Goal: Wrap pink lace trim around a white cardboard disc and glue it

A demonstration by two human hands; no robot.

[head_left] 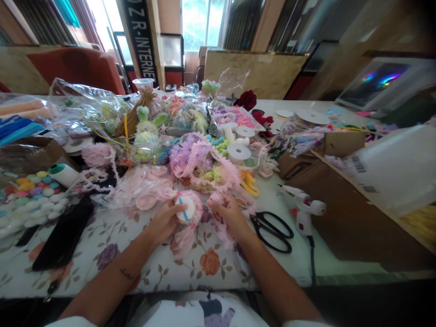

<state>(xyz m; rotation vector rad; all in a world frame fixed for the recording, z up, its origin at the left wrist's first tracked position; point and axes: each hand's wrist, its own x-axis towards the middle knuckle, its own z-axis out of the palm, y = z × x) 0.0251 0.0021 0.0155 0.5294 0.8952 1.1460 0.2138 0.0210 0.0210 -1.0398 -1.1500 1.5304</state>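
Both hands held pink lace [218, 198] near the front edge of the table [160, 272].
The left hand [163, 222] was closed round the spool [186, 209], thumb on its white face; the right hand [229, 212] pinched the loose lace just beside it. Scissors [272, 231] and a glue gun [301, 204] lay to their right.

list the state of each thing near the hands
left hand, gripping the white round spool of pink lace
right hand, pinching the pink lace trim
black-handled scissors, shut, lying flat
white glue gun, lying on its side, untouched
brown cardboard box, open
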